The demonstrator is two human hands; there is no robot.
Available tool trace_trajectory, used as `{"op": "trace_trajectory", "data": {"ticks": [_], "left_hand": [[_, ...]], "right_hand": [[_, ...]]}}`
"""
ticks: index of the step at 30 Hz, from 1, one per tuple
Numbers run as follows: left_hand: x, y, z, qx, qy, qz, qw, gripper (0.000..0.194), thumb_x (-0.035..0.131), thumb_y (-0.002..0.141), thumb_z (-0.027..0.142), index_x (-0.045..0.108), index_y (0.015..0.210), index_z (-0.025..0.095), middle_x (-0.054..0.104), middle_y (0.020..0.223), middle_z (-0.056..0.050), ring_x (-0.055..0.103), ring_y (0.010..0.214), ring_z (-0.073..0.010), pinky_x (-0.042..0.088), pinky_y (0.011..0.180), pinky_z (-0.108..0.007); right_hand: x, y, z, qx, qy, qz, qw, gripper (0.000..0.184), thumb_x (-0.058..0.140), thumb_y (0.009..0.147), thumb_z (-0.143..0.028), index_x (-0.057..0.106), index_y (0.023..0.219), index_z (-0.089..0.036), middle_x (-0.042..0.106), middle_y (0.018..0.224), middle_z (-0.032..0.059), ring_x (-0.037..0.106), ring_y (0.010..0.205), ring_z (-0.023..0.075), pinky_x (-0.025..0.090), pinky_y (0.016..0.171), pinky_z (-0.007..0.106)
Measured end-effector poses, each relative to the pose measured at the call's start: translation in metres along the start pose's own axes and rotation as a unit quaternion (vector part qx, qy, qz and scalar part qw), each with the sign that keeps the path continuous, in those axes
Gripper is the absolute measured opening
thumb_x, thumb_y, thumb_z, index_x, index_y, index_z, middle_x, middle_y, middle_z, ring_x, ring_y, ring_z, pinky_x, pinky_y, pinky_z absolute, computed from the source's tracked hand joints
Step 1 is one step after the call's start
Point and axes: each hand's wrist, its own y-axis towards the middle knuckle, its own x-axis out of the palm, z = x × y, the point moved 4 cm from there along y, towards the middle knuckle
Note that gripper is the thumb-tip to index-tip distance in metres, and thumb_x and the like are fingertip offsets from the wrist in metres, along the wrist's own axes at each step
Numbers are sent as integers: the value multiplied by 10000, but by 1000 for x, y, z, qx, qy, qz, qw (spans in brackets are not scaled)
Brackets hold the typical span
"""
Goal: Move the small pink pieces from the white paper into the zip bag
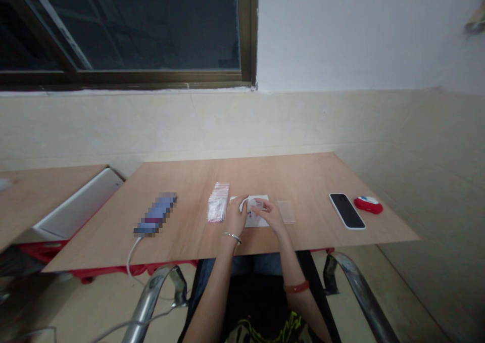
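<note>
Both hands rest on a wooden table near its front edge. My left hand, a bracelet on its wrist, curls its fingers round the left edge of a small white packet. My right hand pinches something small over the same packet; I cannot make out what. A stack of clear zip bags with red strips lies just left of my left hand. A single clear flat bag lies just right of my right hand.
A blurred phone with a white cable lies to the left. A black phone in a white case and a red and white object lie to the right. A white box sits beside the table. Metal chair arms flank my lap.
</note>
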Motion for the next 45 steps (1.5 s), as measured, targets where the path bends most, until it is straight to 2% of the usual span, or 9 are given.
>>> {"op": "trace_trajectory", "data": {"ticks": [5,11,17,24,28,34,39,42,45], "left_hand": [[18,-11,-27,-72,53,-80,993,209,536,783,158,648,960,152,681,953,-87,623,880,-184,474,818,-320],[36,-25,-35,-81,120,-130,981,193,537,773,156,663,919,152,687,907,-90,618,835,-180,449,769,-287],[41,-28,-36,-66,143,-119,980,195,516,777,137,675,889,157,688,873,-84,609,822,-195,444,764,-299],[28,-20,-43,-97,-7,-40,994,163,551,773,176,661,886,138,685,889,-82,619,816,-169,474,767,-304],[11,-10,-33,-102,-67,22,992,161,566,768,227,659,867,142,685,872,-72,624,805,-168,487,746,-304],[-19,3,12,-70,-76,78,992,176,577,778,279,658,897,178,689,909,-46,623,845,-163,483,769,-301],[-23,7,34,-2,-58,22,998,167,598,760,240,664,903,184,689,907,-44,624,860,-167,486,819,-321],[-18,7,32,6,-33,-12,999,173,605,746,214,669,905,191,691,896,-41,624,857,-179,495,804,-330],[-15,6,26,-5,-38,-11,999,174,603,750,215,666,910,188,689,912,-45,625,862,-181,496,806,-327]], "right_hand": [[1,-2,-7,14,10,5,1000,451,737,597,-363,638,992,-172,672,965,75,624,839,197,504,739,325],[-2,-2,-9,-1,-24,34,999,415,730,601,-368,650,955,-166,672,974,75,616,868,192,487,783,325],[0,-3,-11,2,-17,26,1000,429,713,620,-399,645,977,-170,674,990,79,617,894,197,484,798,334],[-1,-3,-9,31,-4,28,999,449,710,630,-413,639,990,-153,672,994,96,622,869,206,503,750,325],[0,-3,-8,29,5,18,999,441,697,642,-429,643,987,-158,676,981,90,630,839,203,509,753,337],[2,-4,-10,10,14,11,1000,430,726,610,-392,642,969,-170,663,1014,88,630,860,201,503,787,348],[4,-3,-7,-5,19,-22,1000,479,733,603,-368,632,1037,-194,661,1035,71,619,912,205,491,812,353],[3,-1,-4,-15,13,-27,999,478,724,617,-366,629,1055,-201,656,1059,66,609,948,207,478,832,353],[1,-1,-3,-19,5,-23,1000,476,721,622,-367,628,1057,-198,652,1069,65,602,961,203,468,848,351]]}}
